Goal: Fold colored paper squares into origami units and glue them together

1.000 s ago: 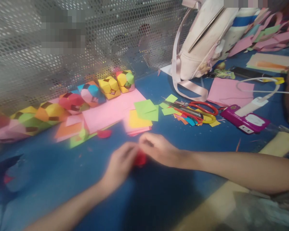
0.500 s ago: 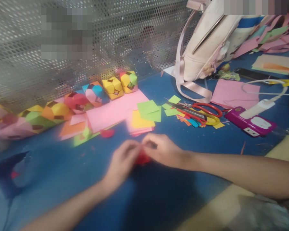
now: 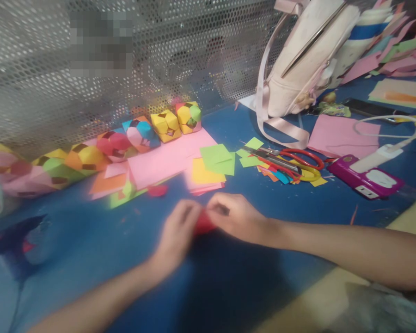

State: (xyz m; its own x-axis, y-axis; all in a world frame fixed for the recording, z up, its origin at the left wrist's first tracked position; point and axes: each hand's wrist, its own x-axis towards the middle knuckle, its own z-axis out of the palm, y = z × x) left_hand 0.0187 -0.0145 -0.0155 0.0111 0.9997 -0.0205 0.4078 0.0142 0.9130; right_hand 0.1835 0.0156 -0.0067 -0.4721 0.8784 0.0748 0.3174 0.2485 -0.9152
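Observation:
Between my two hands is a small piece of red paper [image 3: 204, 223], held low over the blue surface; its folds are blurred. My left hand [image 3: 178, 231] grips its left side with bent fingers. The thumb and fingers of my right hand [image 3: 237, 217] pinch its upper right edge. Just beyond my hands lie yellow and pink paper squares [image 3: 208, 171] and green paper squares [image 3: 217, 158]. A small red paper piece [image 3: 157, 190] rests to the left of them. Farther back, folded paper balls [image 3: 114, 145] in mixed colours stand in a row along the perforated metal panel.
Red-handled scissors [image 3: 303, 158] and a grey cutter [image 3: 277, 159] lie on paper scraps. A purple power strip [image 3: 365, 175] with a white plug sits at right, before a pale backpack [image 3: 294, 64]. A dark glue gun [image 3: 17, 245] stands at far left, its cord running down.
The whole view has shifted slightly, so the background things sit a little farther right. Both hands stay on the red paper, with only a slight change in the left fingers.

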